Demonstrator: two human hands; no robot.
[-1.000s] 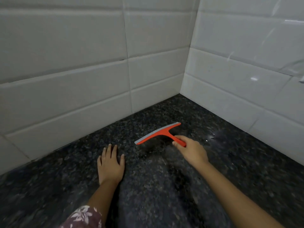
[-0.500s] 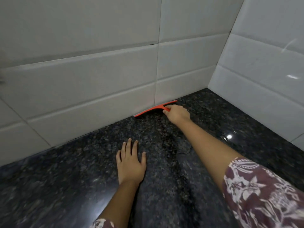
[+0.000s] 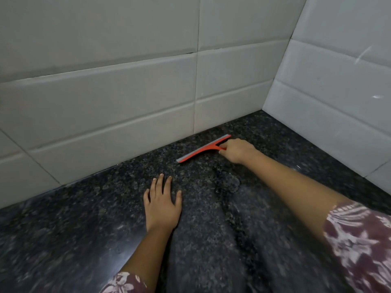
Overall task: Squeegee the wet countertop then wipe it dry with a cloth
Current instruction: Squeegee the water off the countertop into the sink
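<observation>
The right hand (image 3: 238,150) has a closed grip on the handle of the orange squeegee (image 3: 204,148), fingers curled round the short stem so that only a stub of it shows. The grey rubber blade lies along the table (image 3: 84,229), close to the tiled back wall (image 3: 118,98) and roughly parallel to it, not touching it. The left hand (image 3: 163,205) holds nothing; it lies flat and spread on the table, nearer the person and apart from the tool, apparently as a brace.

A wet trail with an irregular edge runs from just below the blade toward the person, beside the left hand. No cloth is in view.

Assessment: the squeegee stage is under way and the drying stage not begun. For a clean pass the blade should stay flat along its whole length, tilted slightly toward the pull, with even pressure and one straight draw toward the near edge. Passes should overlap the existing trail, or streaks are likely.
</observation>
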